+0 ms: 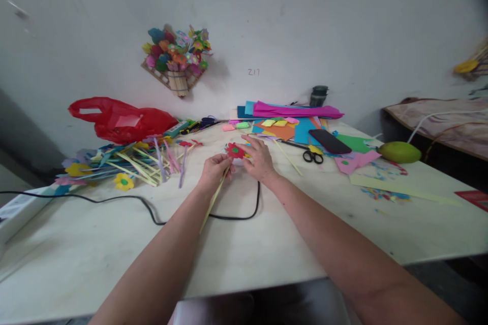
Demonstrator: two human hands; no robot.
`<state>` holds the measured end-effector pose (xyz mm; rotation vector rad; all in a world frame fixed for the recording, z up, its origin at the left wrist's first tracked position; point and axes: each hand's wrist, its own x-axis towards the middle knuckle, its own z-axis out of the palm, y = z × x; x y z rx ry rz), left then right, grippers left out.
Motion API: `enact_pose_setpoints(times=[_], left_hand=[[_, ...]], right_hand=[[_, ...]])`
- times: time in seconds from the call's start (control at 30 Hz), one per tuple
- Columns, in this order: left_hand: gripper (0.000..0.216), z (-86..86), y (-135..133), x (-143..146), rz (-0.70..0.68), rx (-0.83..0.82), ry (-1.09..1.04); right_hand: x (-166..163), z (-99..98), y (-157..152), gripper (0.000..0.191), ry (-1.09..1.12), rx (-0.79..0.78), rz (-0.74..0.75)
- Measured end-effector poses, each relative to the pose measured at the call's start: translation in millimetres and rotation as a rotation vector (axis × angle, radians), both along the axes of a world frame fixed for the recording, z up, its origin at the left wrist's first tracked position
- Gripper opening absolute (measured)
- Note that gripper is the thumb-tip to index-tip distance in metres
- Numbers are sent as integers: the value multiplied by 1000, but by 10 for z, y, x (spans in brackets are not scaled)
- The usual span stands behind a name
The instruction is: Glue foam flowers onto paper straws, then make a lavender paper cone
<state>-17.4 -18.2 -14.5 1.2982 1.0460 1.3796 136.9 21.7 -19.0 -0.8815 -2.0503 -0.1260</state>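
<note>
Between my hands is a red paper flower (235, 151) with a green centre, over the middle of the table. My left hand (216, 168) pinches a thin pale-yellow paper stem (212, 202) just below the flower; the stem slants down toward me. My right hand (259, 158) comes in from the other side, its fingers bent around the flower's right edge and touching it. A bit of yellow shows beside the right fingers, too small to name. Beyond them, to the left, more red flower pieces (186, 144) lie on the table.
Finished flowers and stems (129, 165) pile up at left by a red plastic bag (122, 119). A black cable (147, 205) crosses the table, passing under my left arm. At right lie scissors (313, 156), a phone (330, 141), coloured sheets (353, 143) and scraps (385, 195).
</note>
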Motion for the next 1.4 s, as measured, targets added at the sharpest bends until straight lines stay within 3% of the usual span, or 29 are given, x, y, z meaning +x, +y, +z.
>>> enact_pose_setpoints(times=[0.5, 0.77, 1.1, 1.4], left_hand=[[25, -6, 1, -4, 1, -3, 9], [23, -4, -7, 7, -31, -3, -13], [32, -22, 11, 12, -27, -20, 5], [30, 4, 8, 67, 51, -30, 39]], right_hand=[[-23, -16, -38, 53, -9, 2, -5], [-43, -38, -9, 32, -6, 7, 18], [-88, -55, 98, 23, 198, -190, 206], [-86, -46, 88, 26, 344, -426, 267]])
